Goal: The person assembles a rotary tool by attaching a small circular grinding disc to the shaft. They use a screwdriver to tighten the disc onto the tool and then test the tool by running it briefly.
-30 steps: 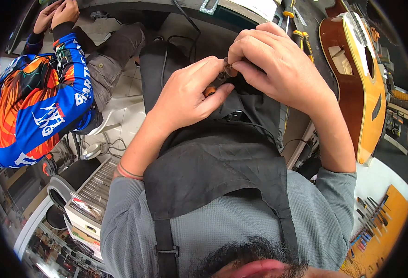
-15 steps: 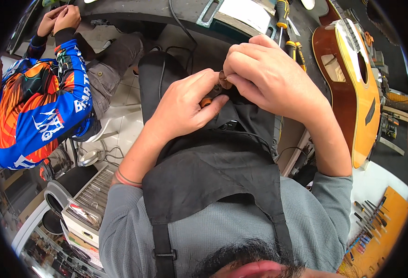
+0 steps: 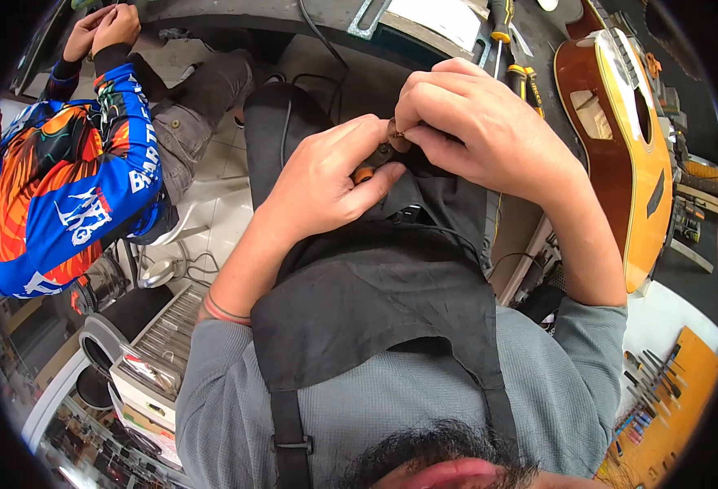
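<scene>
My left hand (image 3: 320, 178) is closed above my apron-covered lap, holding a small dark object with an orange end (image 3: 364, 174) that shows between thumb and fingers. Close against its fingertips, my right hand (image 3: 489, 134) is curled in a pinch. Between the two sets of fingertips sits a small brownish piece (image 3: 399, 137); its kind is too small and too covered to tell. The black apron (image 3: 375, 301) spreads below both hands.
A dark workbench (image 3: 236, 23) runs ahead, bearing a white sheet (image 3: 440, 20), a yellow-black screwdriver (image 3: 501, 20) and other yellow-black handles (image 3: 518, 80). An acoustic guitar (image 3: 632, 171) stands at the right. Another person (image 3: 73, 187) sits at the left. Tools hang on an orange board (image 3: 689, 391).
Both hands stay together in the same grip, with only slight finger movement at the brownish piece. The whole view has shifted a little.
</scene>
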A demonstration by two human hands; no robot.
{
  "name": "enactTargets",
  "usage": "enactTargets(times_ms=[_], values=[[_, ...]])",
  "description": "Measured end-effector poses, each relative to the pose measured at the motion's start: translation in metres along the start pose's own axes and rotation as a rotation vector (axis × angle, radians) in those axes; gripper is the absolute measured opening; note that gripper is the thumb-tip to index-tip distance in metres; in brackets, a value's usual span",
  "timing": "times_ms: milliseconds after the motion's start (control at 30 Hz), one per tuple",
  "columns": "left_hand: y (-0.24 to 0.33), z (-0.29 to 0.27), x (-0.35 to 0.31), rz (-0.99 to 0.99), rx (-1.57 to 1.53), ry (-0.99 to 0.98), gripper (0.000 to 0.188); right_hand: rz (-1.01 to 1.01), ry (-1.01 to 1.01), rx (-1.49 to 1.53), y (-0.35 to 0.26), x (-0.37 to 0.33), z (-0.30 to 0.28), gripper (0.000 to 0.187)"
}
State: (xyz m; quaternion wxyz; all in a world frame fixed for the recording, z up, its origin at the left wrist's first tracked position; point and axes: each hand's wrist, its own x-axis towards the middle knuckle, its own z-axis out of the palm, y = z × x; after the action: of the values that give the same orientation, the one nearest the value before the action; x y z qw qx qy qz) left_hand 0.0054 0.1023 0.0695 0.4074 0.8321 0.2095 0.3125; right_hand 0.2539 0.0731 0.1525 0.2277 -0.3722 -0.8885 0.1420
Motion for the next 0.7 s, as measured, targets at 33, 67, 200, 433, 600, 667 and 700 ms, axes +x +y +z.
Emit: enactTargets(times_ms=[33, 67, 200, 433, 600, 667, 700], values=[[0.0006, -0.0014, -0.0006, -0.028, 0.004, -0.029, 0.037, -0.005, 0.004, 0.001, 0.0009, -0.0002, 0.0002, 0.016], [0.0005, -0.0008, -0.0011, -0.027, 0.008, -0.019, 0.037, -0.014, 0.006, 0.001, 0.0012, 0.0002, 0.0001, 0.015], [0.0009, 0.0015, -0.0017, -0.024, 0.021, -0.001, 0.035, -0.025, -0.005, -0.034, 0.0005, 0.0017, -0.0009, 0.015], [-0.0007, -0.0007, -0.0015, -0.024, 0.042, -0.008, 0.033, 0.011, 0.014, -0.032, -0.0012, 0.0016, 0.0018, 0.014], [-0.0001, -0.0006, -0.0002, -0.034, 0.027, -0.018, 0.033, -0.002, 0.007, -0.056, -0.0013, 0.0030, -0.0004, 0.015], [0.0022, -0.0033, 0.0001, -0.045, 0.061, -0.051, 0.033, -0.008, 0.013, -0.048, -0.0018, 0.0022, -0.0006, 0.016], [0.0022, -0.0026, 0.0014, -0.040, 0.063, -0.047, 0.033, -0.013, 0.008, -0.076, -0.0023, 0.0021, -0.0023, 0.017]])
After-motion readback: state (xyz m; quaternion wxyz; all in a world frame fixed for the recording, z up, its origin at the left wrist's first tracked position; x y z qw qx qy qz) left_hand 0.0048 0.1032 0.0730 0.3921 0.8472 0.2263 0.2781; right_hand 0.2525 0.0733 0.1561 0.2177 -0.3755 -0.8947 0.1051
